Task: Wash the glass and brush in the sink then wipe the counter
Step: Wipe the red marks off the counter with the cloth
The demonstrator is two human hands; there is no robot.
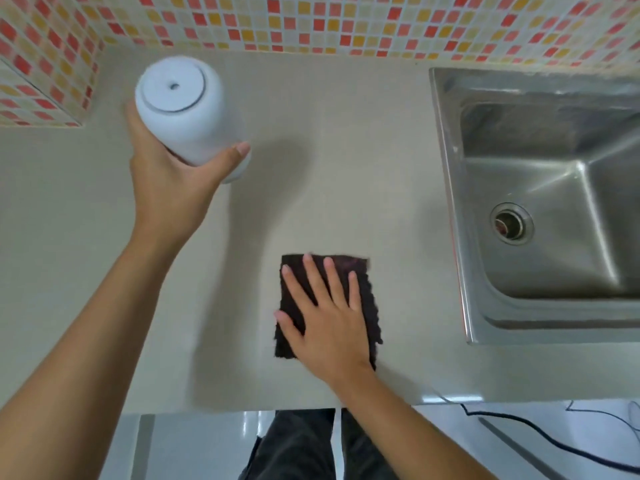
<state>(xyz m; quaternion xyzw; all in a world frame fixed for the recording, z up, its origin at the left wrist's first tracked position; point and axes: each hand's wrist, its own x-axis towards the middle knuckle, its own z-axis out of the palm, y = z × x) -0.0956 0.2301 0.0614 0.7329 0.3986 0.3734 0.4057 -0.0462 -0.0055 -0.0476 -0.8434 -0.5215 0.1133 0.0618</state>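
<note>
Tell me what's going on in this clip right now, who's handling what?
A person stands at a beige counter beside a stainless steel sink. The right hand lies flat, fingers spread, on a dark rectangular cloth spread on the counter, apparently wiping. The left hand has a grip around a white cylindrical container, whose base is hidden, so lifted or standing cannot be told. The sink basin looks empty; no glass or brush is visible.

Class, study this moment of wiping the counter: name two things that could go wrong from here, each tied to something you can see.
1. The left hand grips the white container alone; it looks raised off the counter, so a slip could drop it.
2. The right hand presses flat on the dark cloth close to the counter's front edge, so a stroke toward the body could push it off.
</note>
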